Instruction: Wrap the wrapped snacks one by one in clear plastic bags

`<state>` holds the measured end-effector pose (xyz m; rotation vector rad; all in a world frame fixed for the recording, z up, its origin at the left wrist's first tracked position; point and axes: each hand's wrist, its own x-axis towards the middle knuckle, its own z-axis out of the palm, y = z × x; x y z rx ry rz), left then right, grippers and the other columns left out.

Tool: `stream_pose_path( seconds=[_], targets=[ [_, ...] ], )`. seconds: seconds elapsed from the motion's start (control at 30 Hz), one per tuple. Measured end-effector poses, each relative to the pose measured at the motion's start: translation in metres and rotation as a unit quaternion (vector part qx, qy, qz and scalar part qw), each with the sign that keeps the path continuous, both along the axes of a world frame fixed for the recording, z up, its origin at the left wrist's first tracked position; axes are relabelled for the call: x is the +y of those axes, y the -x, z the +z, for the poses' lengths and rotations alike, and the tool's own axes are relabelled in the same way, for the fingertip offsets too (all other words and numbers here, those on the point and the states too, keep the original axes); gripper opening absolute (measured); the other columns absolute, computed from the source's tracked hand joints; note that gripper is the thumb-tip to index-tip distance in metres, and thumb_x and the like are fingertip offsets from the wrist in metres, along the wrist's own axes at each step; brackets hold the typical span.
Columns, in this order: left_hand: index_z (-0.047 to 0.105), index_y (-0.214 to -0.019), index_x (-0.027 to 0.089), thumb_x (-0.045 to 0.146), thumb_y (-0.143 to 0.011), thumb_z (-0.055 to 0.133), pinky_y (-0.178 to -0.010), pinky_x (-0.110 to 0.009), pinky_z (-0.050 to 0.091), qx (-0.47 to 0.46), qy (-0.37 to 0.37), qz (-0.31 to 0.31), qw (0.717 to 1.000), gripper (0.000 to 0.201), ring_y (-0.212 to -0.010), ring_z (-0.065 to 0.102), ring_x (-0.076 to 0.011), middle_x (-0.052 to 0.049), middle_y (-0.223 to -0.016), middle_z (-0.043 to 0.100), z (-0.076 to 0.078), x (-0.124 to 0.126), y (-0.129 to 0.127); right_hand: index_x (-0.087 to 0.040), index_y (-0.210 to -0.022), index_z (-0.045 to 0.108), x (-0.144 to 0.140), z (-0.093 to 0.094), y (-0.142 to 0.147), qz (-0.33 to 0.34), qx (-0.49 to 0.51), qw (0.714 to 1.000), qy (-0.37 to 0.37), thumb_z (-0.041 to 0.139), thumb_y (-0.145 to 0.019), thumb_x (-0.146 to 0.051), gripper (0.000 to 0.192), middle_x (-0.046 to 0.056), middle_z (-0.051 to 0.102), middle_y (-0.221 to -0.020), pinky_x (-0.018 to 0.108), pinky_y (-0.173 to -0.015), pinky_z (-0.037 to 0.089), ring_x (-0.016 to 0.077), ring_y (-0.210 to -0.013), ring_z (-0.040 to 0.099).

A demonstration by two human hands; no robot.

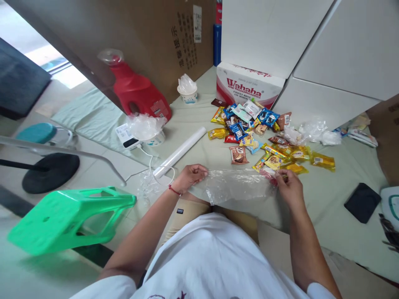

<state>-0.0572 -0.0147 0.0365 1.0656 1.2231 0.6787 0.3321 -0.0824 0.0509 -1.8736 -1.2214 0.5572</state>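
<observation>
Between my two hands a clear plastic bag (238, 185) is stretched flat, just above the cloth's near edge. My left hand (193, 176) pinches its left corner, and a red string bracelet shows at that wrist. On the right side, my right hand (288, 187) grips the other end, where reddish print or a small packet shows beside the fingers; I cannot tell which. Right beyond the bag lies a heap of wrapped snacks (239, 131) in blue, yellow, brown and white. Several yellow packets (299, 153) lie nearest my right hand.
A roll of clear film (181, 152) lies left of the snacks. Behind stand a Wahaha carton (249, 85), a red jug (140, 91) and a paper cup (188, 93). A green stool (62, 216) stands at left. A black pouch (362, 202) lies at right.
</observation>
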Motion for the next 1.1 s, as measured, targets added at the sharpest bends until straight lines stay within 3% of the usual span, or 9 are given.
stream_pose_path(
  seconds=[0.07, 0.27, 0.43, 0.53, 0.63, 0.7, 0.8, 0.93, 1.1],
  targets=[
    [0.073, -0.083, 0.015, 0.047, -0.063, 0.086, -0.044, -0.018, 0.025, 0.008, -0.035, 0.007, 0.999, 0.040, -0.047, 0.040, -0.0057, 0.004, -0.054, 0.055, 0.007, -0.007, -0.007, -0.020, -0.096, 0.073, -0.001, 0.012, 0.015, 0.002, -0.096, 0.992, -0.077, 0.065, -0.090, -0.046, 0.028, 0.004, 0.068, -0.090, 0.032, -0.071, 0.050, 0.0149, -0.067, 0.054],
    [0.074, -0.085, 0.014, 0.046, -0.076, 0.076, -0.047, -0.020, 0.023, 0.033, -0.098, -0.057, 0.993, 0.033, -0.050, 0.033, -0.0061, 0.006, -0.055, 0.047, 0.037, -0.034, -0.023, -0.025, -0.110, 0.074, -0.009, 0.036, 0.082, 0.205, -0.131, 0.954, -0.178, 0.056, -0.099, -0.030, 0.022, 0.008, 0.067, -0.113, 0.034, -0.087, 0.055, 0.0207, -0.102, 0.066],
    [0.077, -0.091, 0.015, 0.036, -0.084, 0.065, -0.047, -0.020, 0.024, 0.085, -0.167, -0.035, 0.982, 0.026, -0.048, 0.030, -0.0063, 0.007, -0.052, 0.041, 0.049, -0.045, -0.031, -0.020, -0.112, 0.071, -0.012, 0.027, 0.094, 0.040, -0.084, 0.980, -0.174, 0.059, -0.096, -0.040, 0.028, 0.012, 0.059, -0.122, 0.036, -0.078, 0.055, 0.0171, -0.081, 0.061],
    [0.078, -0.092, 0.017, 0.026, -0.087, 0.060, -0.049, -0.020, 0.031, 0.125, -0.243, -0.018, 0.962, 0.021, -0.049, 0.038, -0.0070, 0.006, -0.054, 0.050, 0.052, -0.056, -0.040, -0.021, -0.098, 0.069, -0.022, 0.025, 0.103, 0.043, 0.116, 0.990, -0.062, 0.059, -0.094, -0.056, 0.037, 0.005, 0.063, -0.093, 0.029, -0.061, 0.048, 0.0141, -0.067, 0.053],
    [0.078, -0.093, 0.019, 0.019, -0.090, 0.055, -0.060, -0.020, 0.043, 0.135, -0.335, -0.057, 0.931, 0.023, -0.059, 0.055, -0.0091, 0.000, -0.071, 0.069, 0.056, -0.072, -0.056, -0.021, -0.090, 0.066, -0.030, 0.025, 0.125, 0.138, 0.360, 0.916, 0.110, 0.059, -0.088, -0.072, 0.051, 0.001, 0.060, -0.077, 0.023, -0.044, 0.033, 0.0122, -0.058, 0.046],
    [0.077, -0.093, 0.020, 0.018, -0.093, 0.053, -0.065, -0.021, 0.045, 0.121, -0.365, -0.102, 0.918, 0.023, -0.064, 0.060, -0.0101, -0.002, -0.077, 0.073, 0.057, -0.080, -0.065, -0.021, -0.083, 0.063, -0.031, 0.023, 0.137, 0.160, 0.433, 0.874, 0.152, 0.070, -0.078, -0.074, 0.053, -0.001, 0.058, -0.072, 0.022, -0.042, 0.031, 0.0111, -0.056, 0.045],
    [0.073, -0.086, 0.019, 0.024, -0.092, 0.059, -0.059, -0.021, 0.041, 0.087, -0.317, -0.118, 0.937, 0.016, -0.058, 0.054, -0.0092, 0.000, -0.067, 0.066, 0.055, -0.084, -0.070, -0.020, -0.072, 0.058, -0.028, 0.019, 0.144, 0.153, 0.462, 0.860, 0.152, 0.085, -0.067, -0.064, 0.051, -0.005, 0.053, -0.061, 0.021, -0.044, 0.033, 0.0088, -0.052, 0.041],
    [0.064, -0.079, 0.018, 0.045, -0.081, 0.077, -0.049, -0.020, 0.030, -0.031, -0.133, -0.052, 0.989, 0.031, -0.050, 0.040, -0.0066, 0.005, -0.060, 0.053, 0.045, -0.075, -0.062, -0.020, -0.070, 0.055, -0.025, 0.016, 0.136, 0.135, 0.497, 0.842, 0.161, 0.088, -0.064, -0.058, 0.051, -0.005, 0.054, -0.061, 0.019, -0.042, 0.028, 0.0064, -0.049, 0.038],
    [0.054, -0.081, 0.020, 0.061, -0.078, 0.077, -0.046, -0.020, 0.027, -0.086, -0.044, 0.059, 0.994, 0.048, -0.049, 0.034, -0.0059, 0.008, -0.061, 0.043, 0.034, -0.063, -0.054, -0.021, -0.070, 0.054, -0.025, 0.012, 0.129, 0.129, 0.497, 0.844, 0.156, 0.089, -0.062, -0.056, 0.051, -0.006, 0.053, -0.060, 0.019, -0.041, 0.023, 0.0056, -0.048, 0.034]
  ],
)
